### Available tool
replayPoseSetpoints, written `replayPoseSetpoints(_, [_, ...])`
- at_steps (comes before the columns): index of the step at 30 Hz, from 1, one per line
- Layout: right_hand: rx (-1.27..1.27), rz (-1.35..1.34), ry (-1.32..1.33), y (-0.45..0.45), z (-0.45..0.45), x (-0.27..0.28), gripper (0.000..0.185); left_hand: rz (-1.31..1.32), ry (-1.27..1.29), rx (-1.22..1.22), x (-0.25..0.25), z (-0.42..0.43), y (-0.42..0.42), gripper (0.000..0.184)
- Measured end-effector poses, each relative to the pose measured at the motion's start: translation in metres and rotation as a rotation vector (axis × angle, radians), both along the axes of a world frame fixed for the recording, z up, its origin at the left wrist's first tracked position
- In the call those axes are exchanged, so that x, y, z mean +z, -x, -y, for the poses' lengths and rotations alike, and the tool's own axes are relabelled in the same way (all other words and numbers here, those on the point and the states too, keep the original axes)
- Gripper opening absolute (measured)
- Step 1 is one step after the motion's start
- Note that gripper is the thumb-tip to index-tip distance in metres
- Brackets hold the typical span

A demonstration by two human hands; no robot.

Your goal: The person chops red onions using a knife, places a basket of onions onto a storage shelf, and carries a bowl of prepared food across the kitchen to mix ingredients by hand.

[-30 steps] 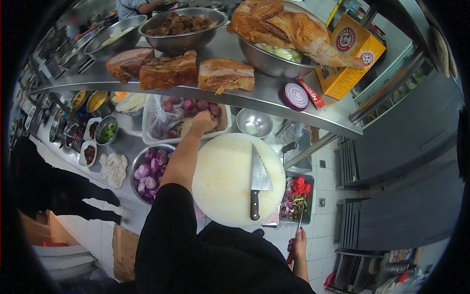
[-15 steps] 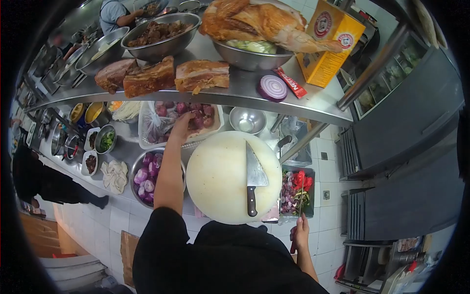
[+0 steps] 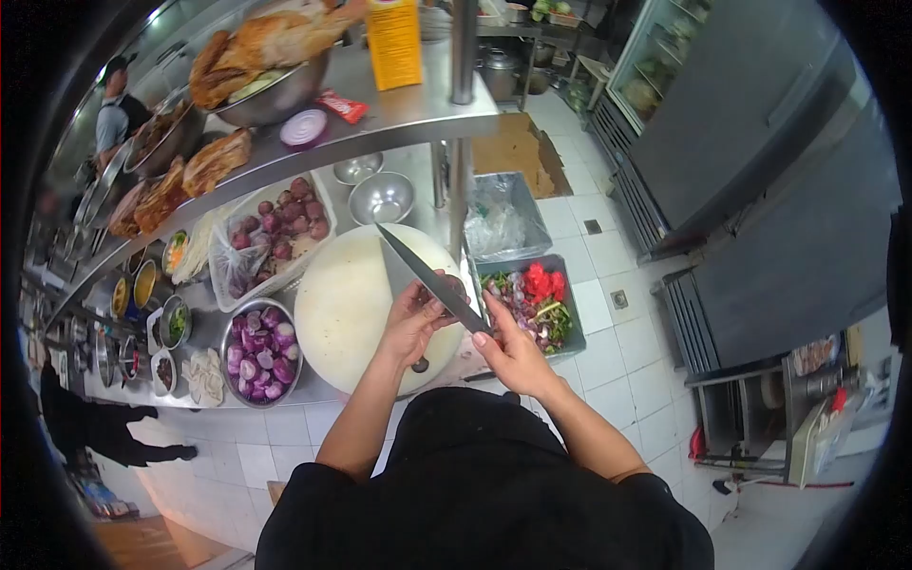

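My left hand point(image 3: 413, 321) is closed around a red onion point(image 3: 457, 284), partly hidden behind a blade. In my right hand point(image 3: 516, 350) is a long kitchen knife point(image 3: 425, 274), its blade slanting up and left across the onion. Both hands are above the right side of the round white cutting board point(image 3: 334, 309). A second, wide-bladed knife point(image 3: 395, 268) lies on that board, mostly covered by my left hand and the held blade. To the left, a steel bowl point(image 3: 229, 350) holds peeled red onions point(image 3: 258, 351). Unpeeled onions point(image 3: 285, 223) lie in a white crate point(image 3: 328, 198).
A grey bin point(image 3: 570, 334) with onion skins and red and green scraps stands right of the board. Behind it is another bin point(image 3: 513, 214) with clear plastic. A steel shelf point(image 3: 380, 123) crosses above, with an upright post point(image 3: 460, 180). A person point(image 3: 90, 418) stands far left.
My left hand has come back from the onion crate with a red onion. My right hand has risen from beside the scrap bin with its knife. The view has turned right.
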State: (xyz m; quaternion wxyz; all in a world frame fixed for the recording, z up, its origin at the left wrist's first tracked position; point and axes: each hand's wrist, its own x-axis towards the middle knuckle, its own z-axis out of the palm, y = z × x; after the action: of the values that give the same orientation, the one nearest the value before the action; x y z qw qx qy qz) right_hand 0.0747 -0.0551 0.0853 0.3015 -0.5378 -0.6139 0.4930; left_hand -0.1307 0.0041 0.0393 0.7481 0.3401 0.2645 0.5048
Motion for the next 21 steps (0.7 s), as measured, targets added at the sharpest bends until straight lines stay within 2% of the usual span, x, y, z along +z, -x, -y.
replayPoseSetpoints(3, [0.005,0.049,-0.037,-0.015,0.012,-0.001,0.073,0.056,-0.008,0.028,-0.008,0.010,-0.022,0.050])
replayPoseSetpoints(5, [-0.003,0.075,-0.076,-0.025,0.021,0.000,0.073,0.094,0.083,0.101,-0.016,0.012,-0.032,0.046])
replayPoseSetpoints(9, [-0.030,0.040,-0.023,-0.042,0.037,-0.006,0.072,0.025,0.045,0.137,-0.024,0.015,-0.050,0.045])
replayPoseSetpoints(11, [-0.067,0.047,-0.124,-0.049,0.044,-0.017,0.072,0.045,0.020,0.156,-0.027,0.016,-0.057,0.044])
replayPoseSetpoints(14, [-0.054,0.015,-0.031,-0.058,0.053,-0.009,0.073,0.009,-0.045,0.193,-0.026,0.021,-0.068,0.044])
replayPoseSetpoints(17, [-0.079,0.011,-0.050,-0.061,0.052,-0.006,0.073,-0.035,-0.116,0.134,-0.017,0.028,-0.082,0.042])
replayPoseSetpoints(21, [-0.106,0.073,-0.086,-0.063,0.045,-0.013,0.073,0.020,-0.065,0.131,-0.008,0.035,-0.093,0.039])
